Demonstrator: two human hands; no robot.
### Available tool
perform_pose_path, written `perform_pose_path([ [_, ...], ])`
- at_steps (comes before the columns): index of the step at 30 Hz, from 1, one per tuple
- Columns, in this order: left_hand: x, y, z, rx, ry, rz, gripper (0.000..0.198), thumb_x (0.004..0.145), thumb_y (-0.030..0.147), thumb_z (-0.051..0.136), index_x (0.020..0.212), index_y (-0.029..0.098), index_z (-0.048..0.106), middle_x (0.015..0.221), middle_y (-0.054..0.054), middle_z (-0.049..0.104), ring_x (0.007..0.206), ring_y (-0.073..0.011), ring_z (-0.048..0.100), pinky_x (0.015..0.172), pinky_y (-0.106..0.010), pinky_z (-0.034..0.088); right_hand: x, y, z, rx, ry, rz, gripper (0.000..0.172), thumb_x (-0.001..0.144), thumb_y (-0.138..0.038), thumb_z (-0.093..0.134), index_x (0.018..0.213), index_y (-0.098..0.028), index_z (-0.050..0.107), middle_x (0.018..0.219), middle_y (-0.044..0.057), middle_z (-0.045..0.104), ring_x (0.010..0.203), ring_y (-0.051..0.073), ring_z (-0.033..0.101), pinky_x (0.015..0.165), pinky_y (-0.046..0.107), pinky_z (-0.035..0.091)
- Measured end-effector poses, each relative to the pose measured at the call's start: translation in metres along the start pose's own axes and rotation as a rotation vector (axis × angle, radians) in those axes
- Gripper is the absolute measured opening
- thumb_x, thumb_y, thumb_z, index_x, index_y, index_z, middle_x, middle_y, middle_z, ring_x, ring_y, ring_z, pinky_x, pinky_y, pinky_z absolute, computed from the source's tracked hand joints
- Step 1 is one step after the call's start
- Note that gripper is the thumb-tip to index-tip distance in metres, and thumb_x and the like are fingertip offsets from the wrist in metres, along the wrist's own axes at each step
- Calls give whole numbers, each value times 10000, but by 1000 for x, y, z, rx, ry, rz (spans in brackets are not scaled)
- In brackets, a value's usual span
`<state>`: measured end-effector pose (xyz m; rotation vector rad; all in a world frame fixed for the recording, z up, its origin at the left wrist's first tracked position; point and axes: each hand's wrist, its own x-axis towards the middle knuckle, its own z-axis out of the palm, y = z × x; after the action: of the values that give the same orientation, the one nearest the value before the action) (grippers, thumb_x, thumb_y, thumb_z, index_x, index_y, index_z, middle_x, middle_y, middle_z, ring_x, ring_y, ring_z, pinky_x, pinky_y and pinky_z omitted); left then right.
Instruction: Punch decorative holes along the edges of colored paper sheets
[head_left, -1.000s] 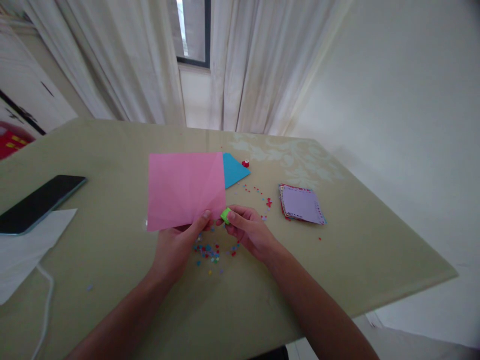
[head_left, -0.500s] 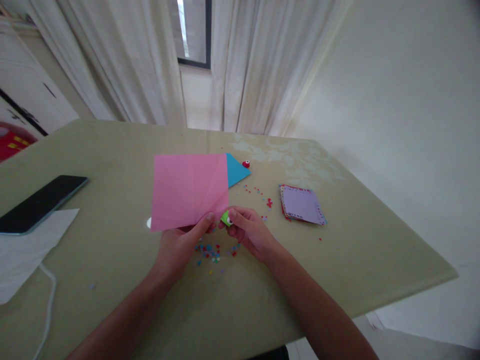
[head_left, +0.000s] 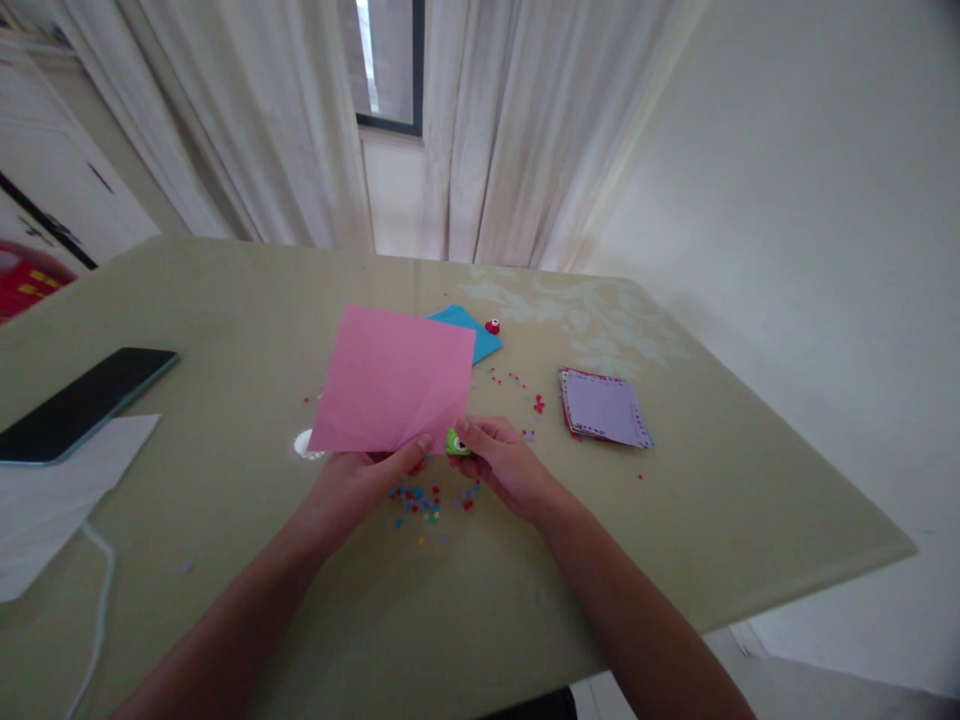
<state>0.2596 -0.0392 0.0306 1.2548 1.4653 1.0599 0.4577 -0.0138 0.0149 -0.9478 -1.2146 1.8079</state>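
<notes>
A square sheet of pink paper (head_left: pixel 397 380) is raised above the table, its lower edge pinched between the thumb and fingers of my left hand (head_left: pixel 375 478). My right hand (head_left: pixel 502 465) grips a small green craft punch (head_left: pixel 457 442) with white and black on it, at the sheet's lower right corner. Whether the corner sits inside the punch's slot is too small to tell. Beneath both hands, red, blue and other coloured paper bits (head_left: pixel 420 498) lie scattered. Behind the pink sheet, blue paper (head_left: pixel 484 340) is partly covered from view.
A small red craft punch (head_left: pixel 493 326) stands beside the blue paper. To the right lies a stack of cards (head_left: pixel 606 408) with punched edges, lilac on top. On the left are a phone (head_left: pixel 86 405), white paper (head_left: pixel 67 500) and a white cable (head_left: pixel 105 590).
The pink sheet has turned clockwise and shifted right, covering a different part of the blue paper. The green punch has rotated slightly in my right hand and remains at the sheet's corner.
</notes>
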Motion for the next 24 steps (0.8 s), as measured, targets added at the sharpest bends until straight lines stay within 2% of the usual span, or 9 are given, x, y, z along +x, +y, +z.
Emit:
perform_pose_path([
  [6, 2, -2, 4, -101, 1, 48, 357, 705, 605, 825, 663, 257, 756, 697, -86, 753, 656, -275, 710, 598, -371, 574, -1, -2, 1, -34, -37, 11, 576, 798, -749, 796, 790, -190, 657, 687, -34, 461, 602, 112, 302, 563, 291, 190],
  [11, 0, 0, 6, -92, -23, 33, 377, 721, 598, 805, 598, 251, 722, 650, -77, 729, 639, -268, 711, 590, -363, 582, -4, -5, 3, -115, -68, 5, 489, 832, -659, 815, 861, -184, 704, 687, -45, 447, 606, 108, 288, 564, 293, 185],
  [18, -3, 1, 9, -62, 1, 20, 398, 730, 572, 799, 568, 226, 687, 615, -62, 713, 620, -247, 709, 575, -331, 579, -5, -3, 0, -163, -64, -12, 496, 848, -652, 806, 785, -191, 632, 648, -64, 373, 593, 106, 278, 551, 293, 174],
  [22, -4, 1, 9, -77, -16, 17, 393, 759, 555, 792, 592, 211, 698, 635, -57, 724, 634, -228, 706, 595, -312, 576, -5, -5, 0, -185, -71, -37, 479, 866, -631, 799, 775, -184, 652, 647, -61, 381, 604, 106, 285, 562, 287, 192],
  [24, -4, 0, 8, -87, -23, 23, 392, 772, 556, 787, 614, 206, 707, 640, -52, 725, 633, -219, 698, 594, -303, 567, -5, -8, 1, -179, -81, -54, 469, 862, -625, 804, 779, -180, 684, 635, -61, 384, 610, 109, 311, 581, 281, 240],
])
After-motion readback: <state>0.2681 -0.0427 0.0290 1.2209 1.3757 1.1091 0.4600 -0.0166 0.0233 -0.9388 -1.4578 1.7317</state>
